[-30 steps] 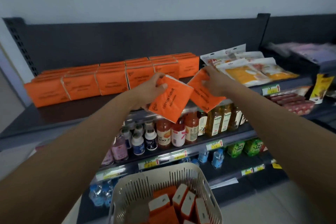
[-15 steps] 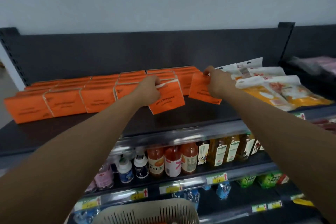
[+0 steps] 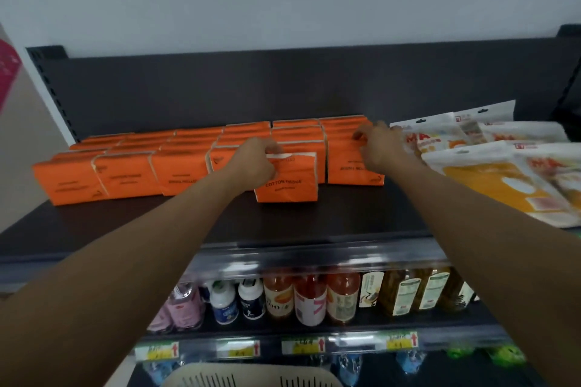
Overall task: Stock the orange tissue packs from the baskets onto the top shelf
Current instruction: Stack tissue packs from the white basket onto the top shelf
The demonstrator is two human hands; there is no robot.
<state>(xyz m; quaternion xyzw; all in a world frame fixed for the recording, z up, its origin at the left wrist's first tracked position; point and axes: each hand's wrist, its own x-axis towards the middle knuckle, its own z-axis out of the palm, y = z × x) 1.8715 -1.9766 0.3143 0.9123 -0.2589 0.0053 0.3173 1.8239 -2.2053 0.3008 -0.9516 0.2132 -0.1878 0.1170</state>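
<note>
My left hand [image 3: 256, 163] grips the top edge of an orange tissue pack [image 3: 289, 182] that stands upright on the dark top shelf [image 3: 345, 214], a little in front of the row. My right hand [image 3: 377, 148] holds the top of a second orange pack [image 3: 352, 168] set at the right end of the row. Several rows of orange tissue packs [image 3: 125, 176] fill the shelf's left and middle. The cream basket [image 3: 251, 378] shows only its rim at the bottom edge.
White and yellow snack pouches [image 3: 490, 173] lie on the top shelf right of the tissue packs. The shelf below holds bottles [image 3: 311, 298] behind yellow price tags [image 3: 305, 345]. A dark back panel [image 3: 283, 88] rises behind the top shelf.
Both hands have moved forward and down onto the top shelf, carrying the two packs from mid-air to standing on it. The view has tilted up, so the basket has slid nearly out of frame.
</note>
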